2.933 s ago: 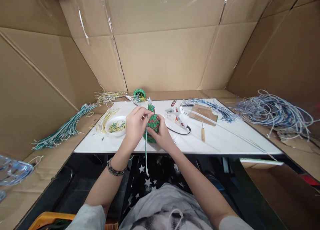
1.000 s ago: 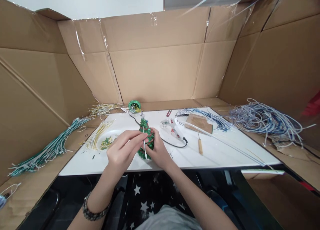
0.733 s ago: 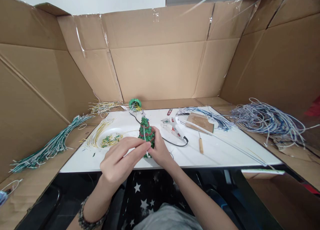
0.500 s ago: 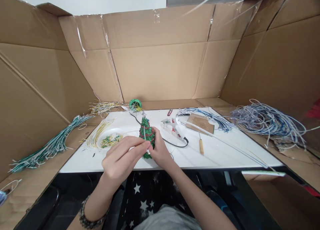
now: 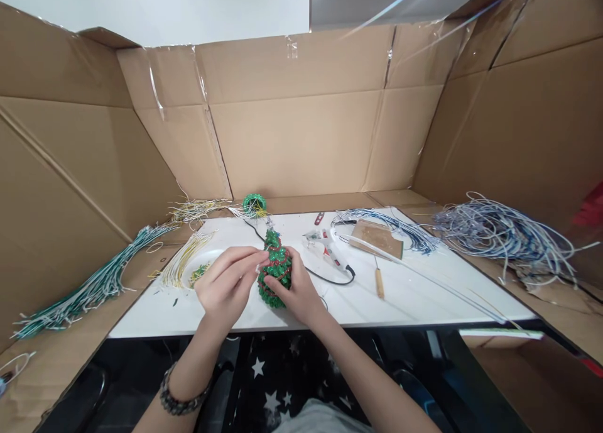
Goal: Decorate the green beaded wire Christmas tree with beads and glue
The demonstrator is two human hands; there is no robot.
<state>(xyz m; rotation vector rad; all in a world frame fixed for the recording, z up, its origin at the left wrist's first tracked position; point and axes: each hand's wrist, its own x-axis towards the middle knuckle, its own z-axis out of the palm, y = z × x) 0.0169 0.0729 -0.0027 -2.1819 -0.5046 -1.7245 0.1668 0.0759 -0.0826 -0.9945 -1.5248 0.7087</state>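
Note:
A small green beaded Christmas tree (image 5: 273, 288) with red bead strands winding round it stands near the front of the table. My right hand (image 5: 304, 291) is wrapped round its right side, with the thumb across the front. My left hand (image 5: 228, 282), closed in a pinch, is at the tree's upper left side. A short bit of white cord (image 5: 258, 269) shows at its fingertips; the rest of the cord is hidden.
Left of the tree, a white dish (image 5: 191, 266) holds green and yellow pieces. A glue gun (image 5: 332, 251), a wooden-handled awl (image 5: 379, 283) and a cardboard piece (image 5: 377, 237) lie to the right. Wire bundles (image 5: 499, 232) flank the table; a green beaded ring (image 5: 254, 204) sits behind.
My left hand has risen along the tree from its lower front to its upper left. The white cord that ran up the tree's front no longer shows there. The right hand still holds the tree.

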